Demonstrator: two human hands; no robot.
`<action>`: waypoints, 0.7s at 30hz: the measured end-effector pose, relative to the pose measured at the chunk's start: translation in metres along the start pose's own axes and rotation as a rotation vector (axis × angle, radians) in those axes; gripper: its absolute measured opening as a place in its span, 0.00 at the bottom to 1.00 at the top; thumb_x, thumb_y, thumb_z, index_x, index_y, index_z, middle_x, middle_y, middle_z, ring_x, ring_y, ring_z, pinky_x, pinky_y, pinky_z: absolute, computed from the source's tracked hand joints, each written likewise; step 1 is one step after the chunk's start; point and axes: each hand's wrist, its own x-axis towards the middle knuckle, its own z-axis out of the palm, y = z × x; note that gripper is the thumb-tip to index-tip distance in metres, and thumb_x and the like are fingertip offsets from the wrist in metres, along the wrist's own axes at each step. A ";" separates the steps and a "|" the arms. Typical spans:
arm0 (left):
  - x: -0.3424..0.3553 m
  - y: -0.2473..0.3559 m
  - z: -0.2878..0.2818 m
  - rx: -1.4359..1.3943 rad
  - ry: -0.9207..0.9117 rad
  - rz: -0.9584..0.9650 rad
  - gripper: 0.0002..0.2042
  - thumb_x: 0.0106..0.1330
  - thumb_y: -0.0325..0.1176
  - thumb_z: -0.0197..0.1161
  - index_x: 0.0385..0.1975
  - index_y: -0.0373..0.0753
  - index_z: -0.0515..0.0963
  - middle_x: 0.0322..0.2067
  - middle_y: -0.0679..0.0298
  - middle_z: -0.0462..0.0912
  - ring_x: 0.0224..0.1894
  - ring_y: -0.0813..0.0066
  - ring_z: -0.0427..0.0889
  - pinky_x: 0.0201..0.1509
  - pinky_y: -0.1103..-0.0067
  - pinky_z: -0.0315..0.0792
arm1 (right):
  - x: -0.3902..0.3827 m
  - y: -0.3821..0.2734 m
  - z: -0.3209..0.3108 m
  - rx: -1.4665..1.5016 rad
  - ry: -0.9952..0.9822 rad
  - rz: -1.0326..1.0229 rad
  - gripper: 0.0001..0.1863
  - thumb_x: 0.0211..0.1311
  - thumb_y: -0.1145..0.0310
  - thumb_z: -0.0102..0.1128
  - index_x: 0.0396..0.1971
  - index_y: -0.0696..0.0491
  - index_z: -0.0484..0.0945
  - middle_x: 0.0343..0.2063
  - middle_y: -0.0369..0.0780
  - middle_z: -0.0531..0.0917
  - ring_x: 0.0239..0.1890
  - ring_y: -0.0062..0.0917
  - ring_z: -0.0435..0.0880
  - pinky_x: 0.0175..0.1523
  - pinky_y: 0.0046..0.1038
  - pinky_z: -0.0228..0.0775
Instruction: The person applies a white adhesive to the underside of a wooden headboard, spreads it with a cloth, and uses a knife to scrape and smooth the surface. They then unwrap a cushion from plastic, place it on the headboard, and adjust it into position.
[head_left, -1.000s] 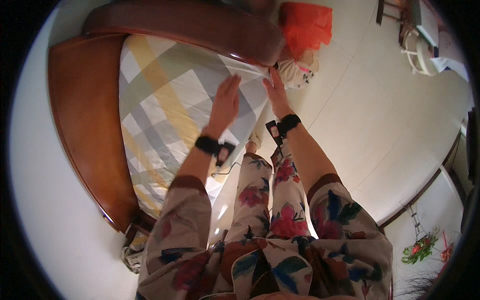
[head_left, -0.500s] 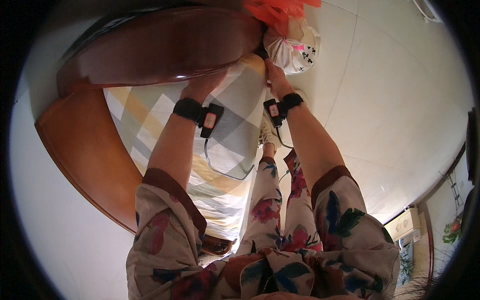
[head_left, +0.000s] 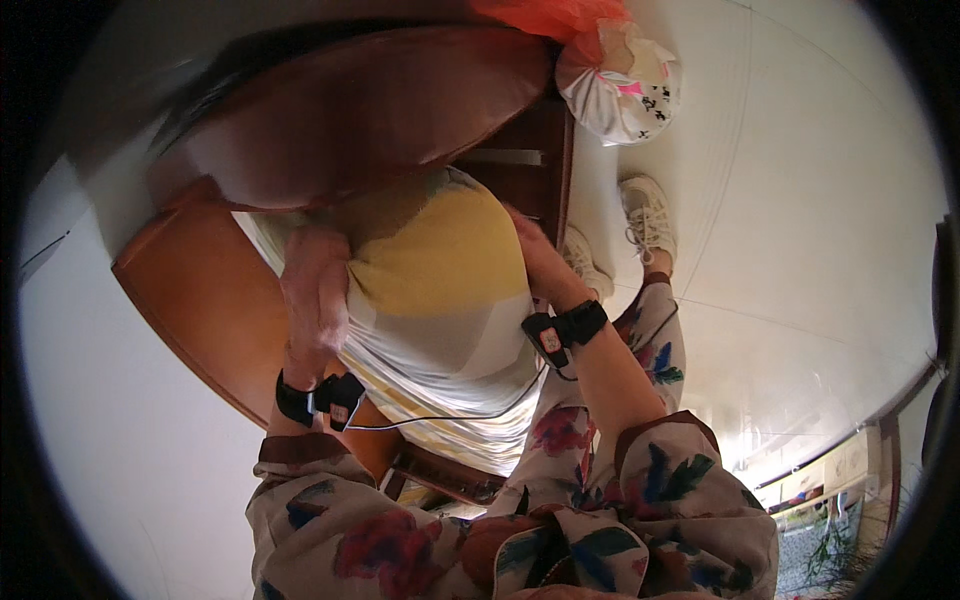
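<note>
Between my hands is a large checked cushion with yellow, grey and white patches, its near end raised and bulging toward me. My left hand grips its left side, fingers curled into the fabric. On the right side, my right hand holds the cushion's edge, with its fingertips hidden behind the cloth. The cushion belongs on or over a wooden seat, whose dark frame and a slat gap show at its far right corner.
A broad dark wooden armrest curves across the far side; an orange-brown wooden backrest runs along the left. A white printed bag and red plastic stand at far right. A cable joins my wrist devices.
The cushion's end has come up and toward me, uncovering part of the wooden seat. Both hands have drawn nearer, the left one also moving left. My feet have shifted right.
</note>
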 end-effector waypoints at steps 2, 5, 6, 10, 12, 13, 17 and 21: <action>-0.002 0.002 -0.009 0.003 -0.051 0.044 0.09 0.67 0.32 0.44 0.31 0.35 0.70 0.33 0.57 0.72 0.37 0.61 0.69 0.48 0.72 0.66 | 0.006 -0.002 0.014 0.018 -0.042 0.218 0.21 0.73 0.59 0.46 0.56 0.59 0.72 0.49 0.41 0.80 0.51 0.27 0.77 0.58 0.28 0.67; -0.002 -0.006 -0.012 -0.058 -0.025 0.005 0.09 0.67 0.31 0.44 0.31 0.34 0.69 0.33 0.57 0.72 0.37 0.61 0.69 0.48 0.73 0.65 | -0.006 -0.001 0.011 0.112 -0.194 0.108 0.22 0.73 0.58 0.47 0.56 0.59 0.72 0.51 0.42 0.79 0.53 0.26 0.75 0.59 0.27 0.66; -0.001 -0.009 -0.012 -0.052 -0.019 -0.023 0.09 0.67 0.31 0.44 0.31 0.34 0.69 0.33 0.57 0.72 0.37 0.61 0.69 0.47 0.73 0.66 | -0.005 0.002 0.008 0.140 -0.176 0.175 0.22 0.73 0.58 0.47 0.55 0.59 0.72 0.51 0.42 0.79 0.54 0.26 0.75 0.59 0.27 0.65; -0.002 -0.015 -0.003 0.005 -0.023 -0.048 0.10 0.68 0.31 0.42 0.33 0.33 0.70 0.32 0.57 0.72 0.37 0.60 0.70 0.47 0.73 0.67 | -0.003 0.015 -0.014 0.131 -0.222 0.199 0.20 0.72 0.59 0.49 0.54 0.60 0.73 0.50 0.43 0.79 0.53 0.26 0.75 0.59 0.27 0.65; 0.003 -0.019 0.000 0.011 -0.046 -0.044 0.10 0.68 0.31 0.42 0.34 0.33 0.71 0.32 0.56 0.73 0.37 0.60 0.71 0.47 0.72 0.67 | -0.002 0.020 -0.029 0.105 -0.268 0.195 0.19 0.72 0.61 0.49 0.53 0.60 0.73 0.50 0.44 0.79 0.52 0.26 0.75 0.58 0.28 0.66; 0.005 -0.021 0.001 -0.020 -0.053 -0.030 0.10 0.68 0.31 0.43 0.34 0.32 0.71 0.33 0.55 0.74 0.37 0.59 0.72 0.48 0.72 0.67 | -0.002 0.022 -0.037 0.117 -0.290 0.199 0.18 0.71 0.62 0.50 0.52 0.59 0.73 0.50 0.45 0.78 0.52 0.26 0.75 0.58 0.28 0.66; 0.007 -0.023 0.002 -0.015 -0.093 0.051 0.13 0.69 0.32 0.43 0.38 0.32 0.75 0.36 0.51 0.78 0.38 0.57 0.75 0.50 0.70 0.68 | 0.011 0.041 -0.038 -0.178 -0.211 -0.057 0.15 0.69 0.64 0.53 0.48 0.59 0.76 0.44 0.47 0.80 0.47 0.26 0.78 0.53 0.30 0.70; 0.007 -0.039 0.019 0.320 -0.178 -0.068 0.15 0.70 0.35 0.49 0.50 0.35 0.74 0.50 0.49 0.76 0.50 0.55 0.74 0.59 0.67 0.64 | 0.038 0.052 -0.042 -0.296 0.140 -0.126 0.11 0.67 0.65 0.55 0.38 0.59 0.79 0.31 0.47 0.83 0.35 0.39 0.83 0.43 0.35 0.74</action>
